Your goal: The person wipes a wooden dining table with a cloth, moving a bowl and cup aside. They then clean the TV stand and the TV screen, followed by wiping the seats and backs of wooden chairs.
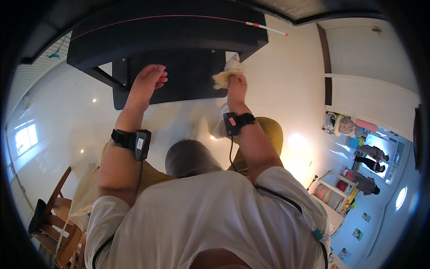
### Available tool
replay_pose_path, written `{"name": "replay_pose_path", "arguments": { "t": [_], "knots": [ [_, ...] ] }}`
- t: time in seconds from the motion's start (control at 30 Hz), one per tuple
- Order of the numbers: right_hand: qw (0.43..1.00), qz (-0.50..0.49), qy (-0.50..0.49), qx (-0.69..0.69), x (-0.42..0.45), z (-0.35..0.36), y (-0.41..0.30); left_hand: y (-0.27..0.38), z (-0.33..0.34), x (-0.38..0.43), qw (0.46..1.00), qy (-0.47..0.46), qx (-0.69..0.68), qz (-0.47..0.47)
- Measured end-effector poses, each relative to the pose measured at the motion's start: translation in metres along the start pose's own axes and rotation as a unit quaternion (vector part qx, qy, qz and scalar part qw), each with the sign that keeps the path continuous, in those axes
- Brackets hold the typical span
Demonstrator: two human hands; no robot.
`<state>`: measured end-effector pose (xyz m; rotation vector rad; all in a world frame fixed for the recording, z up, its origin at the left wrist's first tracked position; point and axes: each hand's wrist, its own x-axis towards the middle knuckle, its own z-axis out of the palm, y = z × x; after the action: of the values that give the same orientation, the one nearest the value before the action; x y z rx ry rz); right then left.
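Before me stands a low black bench-like piece of furniture (pixel 168 37) with a flat black panel (pixel 188 77) below its top. My left hand (pixel 150 79) hovers over the panel's left part, its fingers loosely curled and nothing seen between them. A crumpled cream-coloured cloth (pixel 224 79) is gripped in my right hand (pixel 238 84), near the panel's right edge. Just above that cloth a pale, partly see-through thing (pixel 234 62) shows; what it is I cannot tell. Along the black top lies a thin pink cord (pixel 161 15), ending in a white stick with a red tip (pixel 273 29).
Wooden chairs (pixel 57 215) with a cream cloth bag (pixel 82 191) stand at the lower left. A round dark grey seat (pixel 191 158) is beneath me. White shelving (pixel 332 191) and several people (pixel 366 181) are far off at the right.
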<state>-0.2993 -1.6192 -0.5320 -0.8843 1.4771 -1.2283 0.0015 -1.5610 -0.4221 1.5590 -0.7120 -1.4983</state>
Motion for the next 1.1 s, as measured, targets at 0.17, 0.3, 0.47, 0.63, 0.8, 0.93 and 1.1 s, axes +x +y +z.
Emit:
{"name": "replay_pose_path", "arguments": {
  "t": [0.17, 0.3, 0.47, 0.63, 0.8, 0.93, 1.1],
  "knots": [
    [0.948, -0.294, 0.089, -0.088, -0.023, -0.006, -0.112, -0.005, -0.005, -0.007, 0.998, -0.013, -0.043, 0.032],
    [0.814, -0.46, 0.001, -0.354, -0.033, 0.006, -0.151, -0.009, -0.019, -0.013, 0.993, 0.022, -0.091, 0.069],
    [0.734, -0.483, -0.051, -0.475, -0.033, 0.043, -0.153, -0.002, -0.054, -0.025, 0.971, 0.058, -0.215, 0.082],
    [0.691, -0.511, -0.104, -0.501, -0.066, 0.117, -0.149, -0.01, -0.08, -0.029, 0.961, 0.071, -0.251, 0.087],
    [0.75, -0.487, -0.23, -0.385, -0.114, 0.197, -0.145, -0.017, -0.094, -0.021, 0.937, 0.047, -0.326, 0.114],
    [0.782, -0.457, -0.272, -0.324, -0.147, 0.196, -0.162, -0.02, -0.107, -0.017, 0.901, -0.008, -0.401, 0.168],
    [0.738, -0.556, -0.071, -0.376, -0.084, 0.088, -0.179, -0.001, -0.091, -0.034, 0.868, -0.054, -0.451, 0.202]
  ]
}}
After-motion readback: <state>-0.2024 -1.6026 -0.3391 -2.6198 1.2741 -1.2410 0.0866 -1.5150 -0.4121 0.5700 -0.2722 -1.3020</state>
